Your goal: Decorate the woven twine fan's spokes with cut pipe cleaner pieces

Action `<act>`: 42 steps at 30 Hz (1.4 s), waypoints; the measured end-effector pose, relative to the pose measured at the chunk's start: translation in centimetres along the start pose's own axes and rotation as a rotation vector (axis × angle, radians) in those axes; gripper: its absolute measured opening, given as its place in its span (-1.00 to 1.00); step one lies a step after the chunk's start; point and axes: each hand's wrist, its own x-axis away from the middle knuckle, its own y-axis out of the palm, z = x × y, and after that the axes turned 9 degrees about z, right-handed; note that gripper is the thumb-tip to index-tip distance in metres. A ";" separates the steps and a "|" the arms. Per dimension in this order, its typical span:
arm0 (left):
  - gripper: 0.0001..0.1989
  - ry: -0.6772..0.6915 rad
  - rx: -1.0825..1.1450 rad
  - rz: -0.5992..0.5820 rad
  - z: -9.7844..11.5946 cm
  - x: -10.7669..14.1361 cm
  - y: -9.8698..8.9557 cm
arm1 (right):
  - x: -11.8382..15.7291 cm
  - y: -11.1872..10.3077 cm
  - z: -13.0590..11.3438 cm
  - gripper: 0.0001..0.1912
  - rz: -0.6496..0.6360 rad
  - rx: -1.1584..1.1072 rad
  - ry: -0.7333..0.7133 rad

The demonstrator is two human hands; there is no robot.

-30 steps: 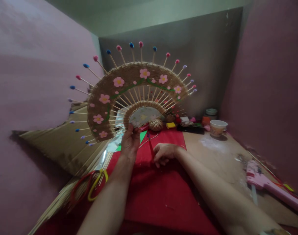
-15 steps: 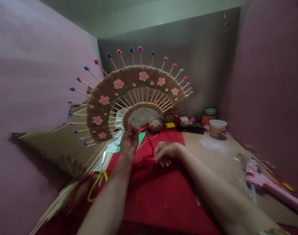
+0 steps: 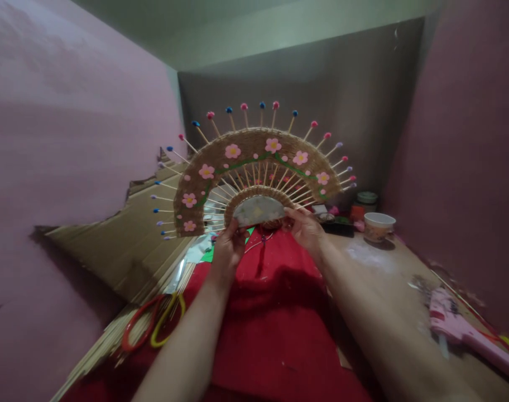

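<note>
A half-round woven fan (image 3: 250, 142) stands upright in front of me, held above the red cloth. Pink flowers and a green vine decorate its brown band, and sticks tipped with blue, pink and lilac balls ray out from the rim. My left hand (image 3: 231, 245) is closed on the lower left of its small inner arc. At the lower right corner of that arc, my right hand (image 3: 302, 226) pinches the fan between thumb and fingers. A red tassel-like strand (image 3: 262, 254) shows below the fan, between the hands; where it is attached I cannot tell.
Red-and-yellow-handled scissors (image 3: 154, 324) lie left, by a bundle of thin sticks (image 3: 95, 349). Cardboard (image 3: 124, 257) leans against the left wall. On the right are a patterned cup (image 3: 378, 228) and a pink glue gun (image 3: 459, 324). Red cloth (image 3: 275, 335) covers the middle.
My right hand has risen from over the red cloth and taken hold of the fan's lower right. The fan now sits lower, further right and more level in view.
</note>
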 end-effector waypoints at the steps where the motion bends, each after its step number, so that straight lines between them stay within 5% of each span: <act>1: -0.92 -0.003 -0.010 -0.013 -0.1 -0.1 -0.1 | 0.1 0.0 0.0 -0.69 -0.005 0.005 0.010; 7: -0.89 -0.010 -0.102 -0.118 -0.5 -0.7 1.0 | -0.3 0.1 -0.4 -0.72 0.009 0.002 -0.002; 12: -0.74 -0.043 -0.322 -0.243 -0.5 -1.5 1.8 | -3.8 0.0 -3.4 -0.79 0.109 -0.089 -0.104; 17: -0.71 -0.066 -0.611 -0.208 -2.8 -2.5 -2.3 | -8.4 0.1 -7.3 -0.86 0.150 -0.125 -0.198; 21: -0.78 -0.117 -0.806 -0.210 -5.0 -3.1 -4.9 | -11.6 0.3 -8.2 -0.86 0.179 -0.117 -0.226; 34: -0.81 -0.183 -1.044 -0.300 -5.6 -3.1 -5.1 | -18.6 -3.1 -3.2 -0.90 0.185 -0.097 -0.130; 37: -0.79 -0.186 -1.060 -0.305 -5.8 -3.1 -5.1 | -19.4 -4.0 -1.3 -0.69 0.195 -0.080 -0.080; 42: -0.78 -0.183 -1.094 -0.307 -5.5 -3.1 -4.9 | -20.2 -6.1 1.1 -0.65 0.240 -0.055 0.017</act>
